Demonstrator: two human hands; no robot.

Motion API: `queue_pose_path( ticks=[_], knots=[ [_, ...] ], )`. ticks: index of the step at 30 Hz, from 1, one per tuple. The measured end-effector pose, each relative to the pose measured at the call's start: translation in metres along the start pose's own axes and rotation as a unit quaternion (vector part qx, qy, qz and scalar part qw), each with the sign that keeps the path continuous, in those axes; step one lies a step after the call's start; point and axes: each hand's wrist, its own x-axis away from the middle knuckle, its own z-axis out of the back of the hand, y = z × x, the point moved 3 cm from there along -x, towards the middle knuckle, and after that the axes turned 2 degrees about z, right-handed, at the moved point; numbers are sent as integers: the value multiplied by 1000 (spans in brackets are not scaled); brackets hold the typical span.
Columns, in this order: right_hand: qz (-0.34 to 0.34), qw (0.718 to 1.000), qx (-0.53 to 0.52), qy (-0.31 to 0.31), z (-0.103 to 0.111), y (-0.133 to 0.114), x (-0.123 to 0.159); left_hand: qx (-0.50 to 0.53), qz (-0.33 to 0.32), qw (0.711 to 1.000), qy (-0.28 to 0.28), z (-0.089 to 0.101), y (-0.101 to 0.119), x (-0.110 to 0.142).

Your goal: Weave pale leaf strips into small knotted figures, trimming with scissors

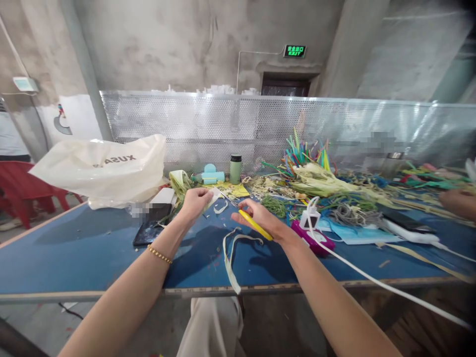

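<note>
My left hand (197, 202) pinches a pale strip of husk (212, 197) above the blue table. In my right hand (257, 217) is a pair of scissors with yellow handles (255, 224), its blades pointing left toward the strip. Whether the blades touch the strip I cannot tell. A small curled offcut (220, 207) lies just beyond, between my hands. Nearer to me, a long pale husk strip (230, 260) is bent in a loop and reaches the table's front edge.
A white plastic bag (107, 168) and dark phone (146, 234) are at left. A green bottle (235, 169) stands at the back. Husks (316, 181), coloured stems, a purple power socket (314, 238) and its white cable (357, 267) occupy the right. Another person's hand (459, 202) is at far right.
</note>
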Motion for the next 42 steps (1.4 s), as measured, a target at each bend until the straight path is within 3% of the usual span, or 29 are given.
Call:
queue_pose_path(
  ticks=[6,17,22,24,26,30,34,38,40,42],
  knots=[
    [-10,1000,26,-12,1,1,2,108,44,990,-77,-8,-5,1],
    [-28,999,10,-12,-4,6,0,153,121,976,-99,-7,-1,5],
    [-57,998,-30,-17,-7,5,2,150,121,977,-96,-6,-3,4],
    [-58,998,18,-3,-3,5,-1,136,111,981,-85,-5,-4,2],
    [-42,991,128,23,5,6,-8,119,101,985,-76,-5,-5,0],
    [-80,933,351,28,19,11,-28,109,82,987,-91,-6,-4,-1],
    [-169,888,427,-15,23,21,-38,75,-10,994,-81,-5,3,-1],
    [-206,857,469,-57,27,23,-34,4,-111,990,-92,-8,12,2],
    [-173,859,478,-57,28,12,-33,-31,-134,986,-93,-11,14,4],
    [-64,901,426,-46,24,-7,-36,-58,-139,984,-100,-14,14,6]
  ],
)
